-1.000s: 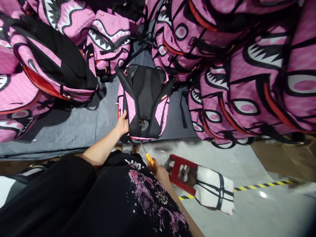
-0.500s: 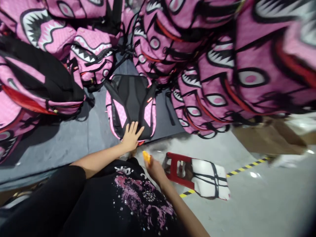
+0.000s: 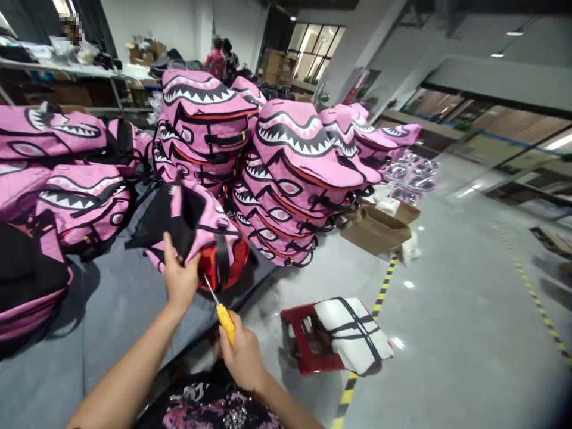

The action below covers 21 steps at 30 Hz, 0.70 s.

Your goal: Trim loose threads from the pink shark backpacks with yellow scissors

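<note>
The right grip (image 3: 245,353) wraps a yellow tool (image 3: 226,325); the left grip (image 3: 181,281), fingers parted, touches the bag (image 3: 210,214) just ahead, its hold unclear. Beyond, a red label (image 3: 314,103) is too small to read.

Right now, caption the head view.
Left hand on a pink backpack, right hand pointing a yellow-handled tool at its red part.
</note>
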Available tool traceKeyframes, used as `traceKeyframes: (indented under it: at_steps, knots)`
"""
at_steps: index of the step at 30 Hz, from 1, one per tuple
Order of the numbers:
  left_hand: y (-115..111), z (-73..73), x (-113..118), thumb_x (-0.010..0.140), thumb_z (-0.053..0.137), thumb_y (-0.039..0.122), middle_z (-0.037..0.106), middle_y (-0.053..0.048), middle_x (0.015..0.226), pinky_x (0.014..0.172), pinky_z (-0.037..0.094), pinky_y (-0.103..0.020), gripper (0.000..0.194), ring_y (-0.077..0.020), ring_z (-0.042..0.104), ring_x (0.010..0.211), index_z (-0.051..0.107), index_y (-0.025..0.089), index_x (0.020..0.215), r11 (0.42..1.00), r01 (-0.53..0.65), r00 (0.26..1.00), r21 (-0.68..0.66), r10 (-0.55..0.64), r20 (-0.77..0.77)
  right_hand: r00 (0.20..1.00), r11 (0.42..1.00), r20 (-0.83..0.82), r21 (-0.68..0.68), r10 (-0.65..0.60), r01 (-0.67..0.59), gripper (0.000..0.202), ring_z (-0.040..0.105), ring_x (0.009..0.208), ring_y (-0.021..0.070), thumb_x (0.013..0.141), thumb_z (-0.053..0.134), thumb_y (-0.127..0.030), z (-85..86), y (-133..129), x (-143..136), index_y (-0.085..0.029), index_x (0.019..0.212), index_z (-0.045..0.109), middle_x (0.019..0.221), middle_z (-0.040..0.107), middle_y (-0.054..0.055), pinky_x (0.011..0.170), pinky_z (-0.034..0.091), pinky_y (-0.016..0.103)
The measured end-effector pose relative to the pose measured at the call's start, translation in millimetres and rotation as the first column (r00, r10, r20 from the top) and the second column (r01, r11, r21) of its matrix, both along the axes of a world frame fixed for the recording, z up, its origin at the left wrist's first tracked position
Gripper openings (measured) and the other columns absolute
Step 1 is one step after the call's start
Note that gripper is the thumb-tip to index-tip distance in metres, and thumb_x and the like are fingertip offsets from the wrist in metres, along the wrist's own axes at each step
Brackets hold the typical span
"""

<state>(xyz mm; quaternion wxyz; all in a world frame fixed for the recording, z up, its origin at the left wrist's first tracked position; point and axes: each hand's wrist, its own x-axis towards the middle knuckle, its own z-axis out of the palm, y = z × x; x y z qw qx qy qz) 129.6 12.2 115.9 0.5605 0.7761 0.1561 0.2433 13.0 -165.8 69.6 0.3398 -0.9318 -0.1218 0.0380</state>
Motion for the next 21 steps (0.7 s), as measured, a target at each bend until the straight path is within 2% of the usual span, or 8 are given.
traceKeyframes:
  at_steps: [3, 7, 10, 12, 14, 17, 19, 21]
  knots:
    - [-4, -11.0, -28, 0.086, 0.056, 0.047, 0.048, -0.005, 0.147, 0.108, 0.044, -0.045, 0.078, -0.0248, 0.052, 0.13, 0.019, 0.036, 0.153, 0.987, -0.16, 0.982, -0.016, 0.161, 0.097, 0.992, 0.995, 0.068, -0.003, 0.104, -0.104, 0.04, 0.071, 0.083, 0.0257, 0.096, 0.035, -0.033, 1.1, -9, 6, -0.015, 0.129, 0.049, 0.107, 0.072, 0.013, 0.071, 0.051, 0.032]
    - [-8, -67.6, -90, 0.082, 0.057, 0.052, 0.073, -0.006, 0.111, 0.078, 0.058, -0.048, 0.059, -0.0314, 0.071, 0.098, 0.049, 0.038, 0.139, 0.95, 0.294, 0.93, 0.109, -0.258, -0.262, 0.981, 0.985, -0.13, -0.076, 0.145, -0.155, 0.041, 0.071, 0.074, 0.0256, 0.094, 0.036, -0.035, -23.7, -37, 9, -0.014, 0.123, 0.054, 0.09, 0.074, 0.012, 0.064, 0.049, 0.031]
    - [-2, -88.1, -135, 0.084, 0.053, 0.051, 0.076, -0.006, 0.094, 0.071, 0.059, -0.048, 0.039, -0.0319, 0.073, 0.083, 0.069, 0.036, 0.117, 0.936, 0.339, 0.874, 0.096, -0.275, -0.402, 0.929, 0.994, -0.363, -0.06, 0.067, -0.095, 0.042, 0.07, 0.077, 0.0277, 0.09, 0.039, -0.042, -48.5, -61, 5, -0.014, 0.116, 0.057, 0.086, 0.073, 0.013, 0.067, 0.05, 0.034]
    - [9, -87.2, -149, 0.088, 0.051, 0.049, 0.075, -0.008, 0.101, 0.085, 0.056, -0.047, 0.038, -0.0298, 0.071, 0.093, 0.07, 0.032, 0.116, 0.919, 0.352, 0.864, 0.179, -0.245, -0.441, 0.878, 0.999, -0.478, -0.009, 0.029, -0.038, 0.044, 0.07, 0.083, 0.0288, 0.086, 0.04, -0.046, -65.8, -72, 0, -0.015, 0.111, 0.058, 0.09, 0.072, 0.014, 0.073, 0.052, 0.038]
    - [22, -83.6, -146, 0.086, 0.056, 0.05, 0.064, -0.013, 0.13, 0.106, 0.043, -0.05, 0.05, -0.0319, 0.058, 0.122, 0.062, 0.027, 0.13, 0.829, 0.406, 0.869, 0.384, -0.22, -0.442, 0.853, 0.998, -0.521, 0.061, 0.019, 0.015, 0.046, 0.068, 0.09, 0.0279, 0.083, 0.039, -0.05, -79.1, -79, -3, -0.017, 0.11, 0.056, 0.097, 0.071, 0.015, 0.08, 0.052, 0.039]
    - [36, -88.0, -114, 0.076, 0.069, 0.055, 0.03, -0.019, 0.157, 0.117, 0.019, -0.058, 0.086, -0.0396, 0.024, 0.146, 0.039, 0.019, 0.149, 0.576, 0.536, 0.834, 0.618, -0.247, -0.493, 0.761, 0.95, -0.648, 0.237, -0.001, 0.202, 0.043, 0.063, 0.065, 0.0225, 0.082, 0.042, -0.058, -83.5, -84, 3, -0.021, 0.099, 0.055, 0.075, 0.065, 0.006, 0.061, 0.053, 0.035]
    - [37, -98.2, -87, 0.076, 0.069, 0.051, 0.028, -0.022, 0.157, 0.116, 0.017, -0.06, 0.089, -0.042, 0.023, 0.145, 0.034, 0.018, 0.151, 0.468, 0.626, 0.773, 0.624, -0.262, -0.578, 0.592, 0.86, -0.802, 0.355, 0.078, 0.368, 0.043, 0.044, 0.042, 0.0148, 0.08, 0.048, -0.065, -77.5, -92, 13, -0.023, 0.086, 0.053, 0.054, 0.048, -0.003, 0.041, 0.041, 0.028]
    - [35, -109.4, -65, 0.081, 0.064, 0.038, 0.036, -0.021, 0.153, 0.114, 0.027, -0.055, 0.079, -0.0393, 0.035, 0.141, 0.033, 0.018, 0.151, 0.464, 0.66, 0.733, 0.591, -0.224, -0.642, 0.448, 0.757, -0.871, 0.428, 0.2, 0.493, 0.046, 0.029, 0.037, 0.0096, 0.079, 0.053, -0.068, -70.3, -104, 19, -0.022, 0.084, 0.054, 0.05, 0.036, -0.007, 0.036, 0.03, 0.024]
